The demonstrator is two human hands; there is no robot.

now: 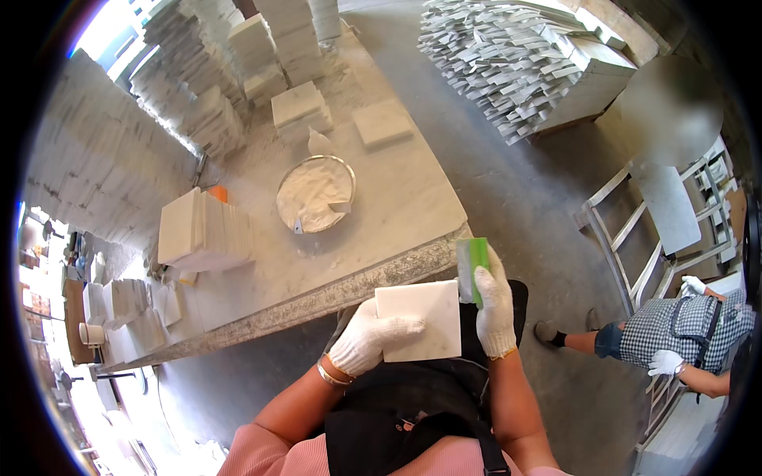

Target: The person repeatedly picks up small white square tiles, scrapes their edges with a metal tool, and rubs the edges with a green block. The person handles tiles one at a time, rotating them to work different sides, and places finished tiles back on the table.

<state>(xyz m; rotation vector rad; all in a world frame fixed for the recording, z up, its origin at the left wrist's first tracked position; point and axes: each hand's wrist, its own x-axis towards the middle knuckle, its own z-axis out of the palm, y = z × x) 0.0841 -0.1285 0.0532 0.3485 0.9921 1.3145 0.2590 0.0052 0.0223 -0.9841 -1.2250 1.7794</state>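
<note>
Both my hands wear white gloves. My left hand (pixel 367 337) lies on and holds a white square stone tile (pixel 425 319) above my lap, just in front of the table's edge. At the tile's right edge, my right hand (pixel 495 311) grips a green scraper block (pixel 473 266) held upright. A round metal basin (pixel 317 193) of white paste with a small tool in it sits on the stone table (pixel 397 198) ahead.
Stacks of white tiles (pixel 202 230) stand on the table's left and far end. A heap of cut stone pieces (pixel 516 59) lies at the back right. Another person in a checked shirt (pixel 683 329) crouches at the right beside a metal rack (pixel 635 238).
</note>
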